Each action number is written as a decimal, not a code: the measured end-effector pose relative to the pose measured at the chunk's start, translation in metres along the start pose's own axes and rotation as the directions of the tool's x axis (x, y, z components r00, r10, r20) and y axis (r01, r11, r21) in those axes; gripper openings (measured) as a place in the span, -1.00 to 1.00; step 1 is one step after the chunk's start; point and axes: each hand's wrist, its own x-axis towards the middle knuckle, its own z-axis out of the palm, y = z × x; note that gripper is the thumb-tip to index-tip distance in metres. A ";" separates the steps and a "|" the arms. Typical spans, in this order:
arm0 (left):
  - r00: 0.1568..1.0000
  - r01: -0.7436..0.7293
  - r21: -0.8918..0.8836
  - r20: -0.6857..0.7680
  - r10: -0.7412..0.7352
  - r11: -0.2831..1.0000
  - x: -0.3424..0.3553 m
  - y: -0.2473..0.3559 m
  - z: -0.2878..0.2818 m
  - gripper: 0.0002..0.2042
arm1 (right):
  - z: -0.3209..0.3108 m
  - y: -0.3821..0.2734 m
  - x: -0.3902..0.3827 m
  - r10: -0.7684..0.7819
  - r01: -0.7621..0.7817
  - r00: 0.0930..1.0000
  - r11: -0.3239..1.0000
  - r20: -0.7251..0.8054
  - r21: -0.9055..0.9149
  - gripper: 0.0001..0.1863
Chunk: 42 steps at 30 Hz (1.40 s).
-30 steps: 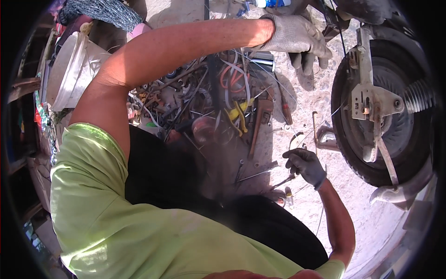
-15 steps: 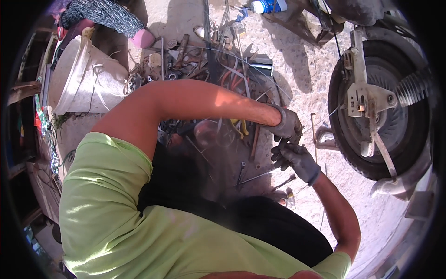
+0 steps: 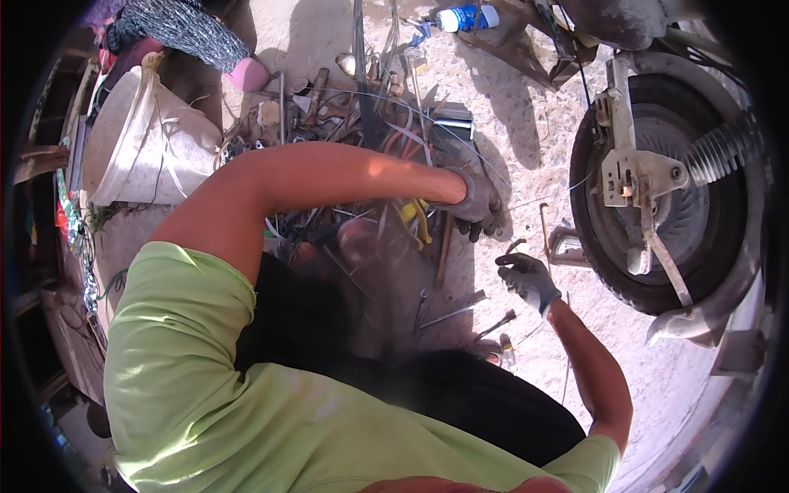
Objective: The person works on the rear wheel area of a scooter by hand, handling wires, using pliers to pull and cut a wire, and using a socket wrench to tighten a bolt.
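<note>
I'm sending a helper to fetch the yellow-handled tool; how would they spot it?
From the big wheel at the right, go left to the gloved left hand. Just left of that hand lies the yellow-handled tool. Its bright yellow, curved handles set it apart from the rust-brown bar beside it.

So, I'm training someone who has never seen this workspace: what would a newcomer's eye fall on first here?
Probably the big dark wheel with its pale spring, on the right side. Next, near the middle, the two grey-gloved hands, held apart: the left hand higher in the picture, the right hand lower. Then the jumble of tools at upper centre, with a white bucket on the left.
</note>
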 end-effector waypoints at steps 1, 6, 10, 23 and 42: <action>1.000 0.000 0.006 -0.001 0.000 1.000 -0.005 0.003 -0.003 -0.58 | 0.003 0.007 0.008 -0.071 0.062 0.997 0.975 -0.035 -0.214 -0.70; 0.999 -0.026 0.062 -0.032 0.028 0.998 -0.040 0.028 -0.011 -0.65 | 0.052 -0.037 0.009 -0.327 0.167 0.942 0.287 0.068 -0.943 -0.47; 0.993 -0.097 0.063 -0.057 0.100 0.993 -0.052 0.031 -0.007 -0.74 | 0.036 -0.012 0.037 -0.483 0.224 0.851 -0.016 0.204 -0.974 -0.63; 0.946 0.013 0.300 -0.312 0.085 0.954 -0.070 0.028 -0.014 -0.70 | 0.028 -0.006 0.067 -0.469 0.220 0.878 0.229 0.090 -0.948 -0.76; 0.960 -0.140 -0.059 -0.252 0.121 0.988 -0.066 0.039 -0.012 -0.78 | 0.026 0.002 0.023 -0.069 0.087 0.977 0.993 0.203 -0.081 -0.60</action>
